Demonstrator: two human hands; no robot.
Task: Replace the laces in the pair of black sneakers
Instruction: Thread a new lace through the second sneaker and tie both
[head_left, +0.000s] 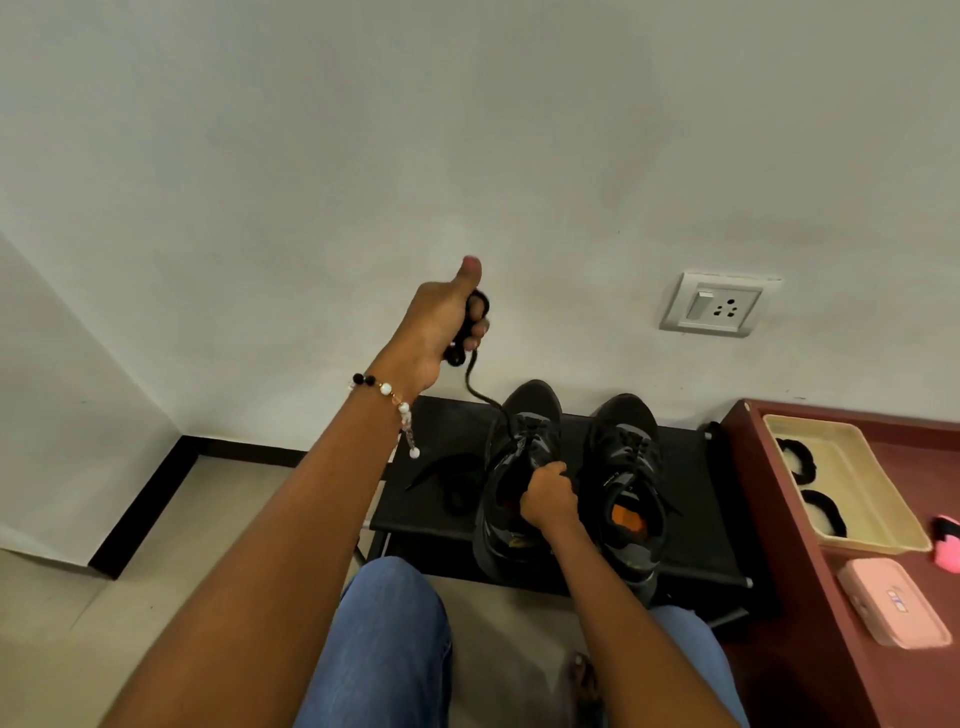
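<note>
Left arm extended forward and up, left hand (441, 322) raised, fingers curled round bunched black lace (470, 364), thumb pointing up. Right hand (549, 499) low, fingers curled, gripping left sneaker (514, 483) at tongue. Both forearms bare.

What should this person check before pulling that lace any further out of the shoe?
1. Left hand grips the black lace: ok.
2. Right hand steadies the left sneaker: ok.
3. Lace runs free between hand and shoe, no snag: ok.
4. Lace clear of every eyelet: cannot tell.
5. Other sneaker standing clear on the black rack: ok.
</note>
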